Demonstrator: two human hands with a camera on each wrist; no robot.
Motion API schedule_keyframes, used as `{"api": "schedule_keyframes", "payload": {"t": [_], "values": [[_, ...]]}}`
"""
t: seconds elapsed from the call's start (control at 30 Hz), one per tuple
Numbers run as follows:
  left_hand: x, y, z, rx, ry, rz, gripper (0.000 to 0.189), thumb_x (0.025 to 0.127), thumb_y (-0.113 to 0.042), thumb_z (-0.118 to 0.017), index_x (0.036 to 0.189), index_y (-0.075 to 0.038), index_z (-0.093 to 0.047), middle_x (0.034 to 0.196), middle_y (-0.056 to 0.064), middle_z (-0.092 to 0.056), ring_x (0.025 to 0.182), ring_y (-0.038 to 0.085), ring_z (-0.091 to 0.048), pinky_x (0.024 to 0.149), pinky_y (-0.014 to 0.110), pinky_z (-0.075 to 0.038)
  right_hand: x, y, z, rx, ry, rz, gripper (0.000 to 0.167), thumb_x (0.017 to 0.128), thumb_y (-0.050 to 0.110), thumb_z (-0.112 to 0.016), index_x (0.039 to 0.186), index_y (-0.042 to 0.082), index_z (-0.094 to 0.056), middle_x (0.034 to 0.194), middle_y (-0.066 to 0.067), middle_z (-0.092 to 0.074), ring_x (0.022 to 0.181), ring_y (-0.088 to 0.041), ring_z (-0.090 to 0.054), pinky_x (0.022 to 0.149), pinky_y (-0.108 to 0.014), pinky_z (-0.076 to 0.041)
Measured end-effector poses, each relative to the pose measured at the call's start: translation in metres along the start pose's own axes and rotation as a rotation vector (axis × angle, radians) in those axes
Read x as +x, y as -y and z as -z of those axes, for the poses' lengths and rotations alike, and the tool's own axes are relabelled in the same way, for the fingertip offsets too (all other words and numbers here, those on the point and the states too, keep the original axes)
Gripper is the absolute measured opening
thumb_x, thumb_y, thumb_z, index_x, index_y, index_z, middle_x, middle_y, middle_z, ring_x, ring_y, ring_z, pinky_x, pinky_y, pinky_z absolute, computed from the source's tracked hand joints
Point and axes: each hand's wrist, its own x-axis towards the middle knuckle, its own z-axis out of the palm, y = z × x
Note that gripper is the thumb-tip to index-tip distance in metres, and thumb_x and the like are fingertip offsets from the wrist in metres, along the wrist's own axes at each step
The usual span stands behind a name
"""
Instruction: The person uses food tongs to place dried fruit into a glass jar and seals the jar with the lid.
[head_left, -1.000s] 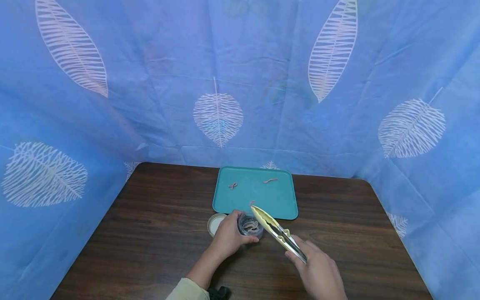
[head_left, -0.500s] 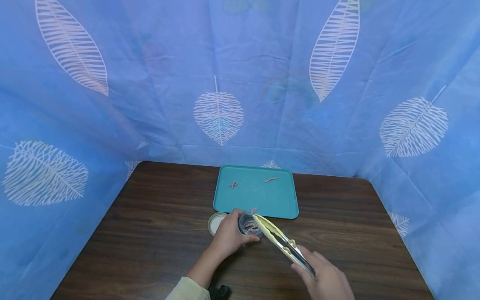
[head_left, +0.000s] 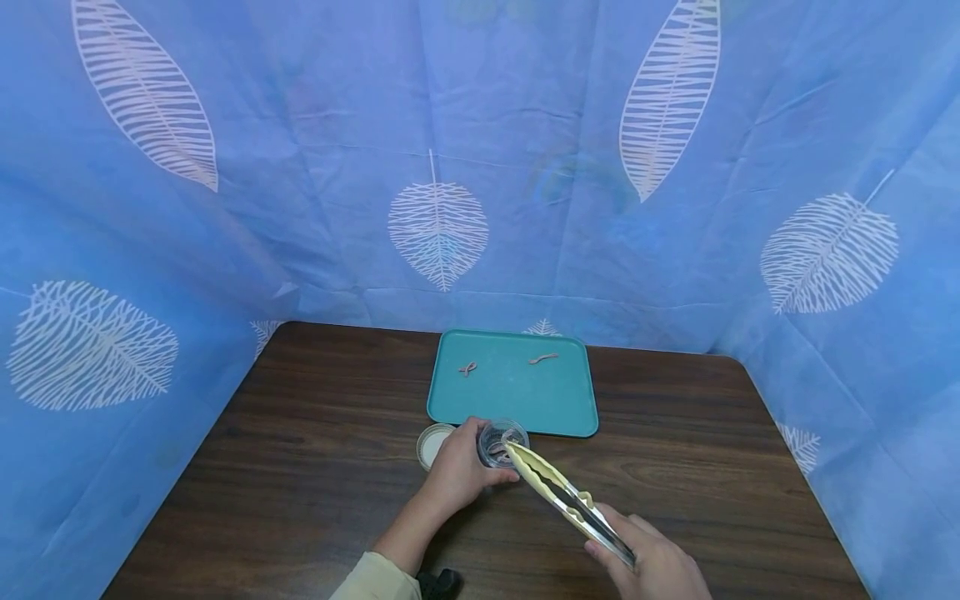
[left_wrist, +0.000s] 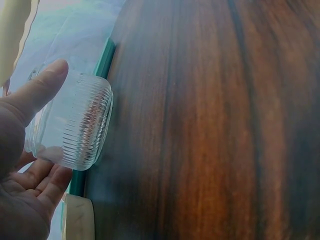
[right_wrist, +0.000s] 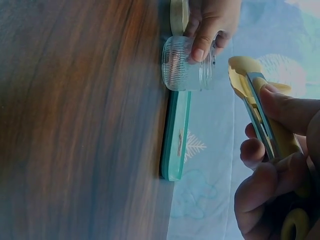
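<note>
My left hand holds a clear ribbed glass jar upright on the table, thumb on the near side and fingers behind. Pinkish worm-like strips lie in the bottom of the jar. My right hand grips a pair of metal tongs with pale yellow tips. In the head view the tongs' end overlaps the jar's mouth, and a small pale pinkish piece shows at the tip. From the right wrist, the tongs appear above the jar, with the right thumb pressed along one arm.
Behind the jar lies a teal tray bearing a looped pink strip and a wavy one. A round white-centred lid sits left of the jar. Blue leaf-patterned cloth hangs around the dark wooden table.
The tongs have drawn back from the tray's near edge to the jar's mouth, and the pink piece at their tip came along. The left hand and jar stay put.
</note>
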Motion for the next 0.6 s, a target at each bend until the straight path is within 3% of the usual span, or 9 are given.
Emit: {"api": "schedule_keyframes", "payload": {"t": [0.27, 0.6], "values": [[0.0003, 0.0007, 0.0002, 0.008, -0.014, -0.030, 0.083, 0.073, -0.037, -0.103, 0.135, -0.001, -0.061, 0.124, 0.012, -0.075, 0.116, 0.030, -0.072, 0.097, 0.049, -0.061, 0.0025, 0.0020, -0.0013, 0.015, -0.004, -0.018, 0.059, 0.090, 0.038, -0.089, 0.144, 0.020, -0.071, 0.077, 0.009, -0.050, 0.058, -0.004, -0.038, 0.053, -0.022, -0.034], [-0.0003, -0.0009, -0.0008, -0.008, -0.003, 0.007, 0.079, 0.075, -0.025, -0.103, 0.138, -0.001, -0.062, 0.129, 0.015, -0.074, 0.122, 0.034, -0.071, 0.103, 0.051, -0.060, 0.0054, 0.0054, -0.0026, 0.027, -0.080, -0.017, 0.069, 0.085, 0.039, -0.094, 0.146, 0.018, -0.070, 0.084, 0.007, -0.058, 0.058, -0.005, -0.038, 0.053, -0.022, -0.035]]}}
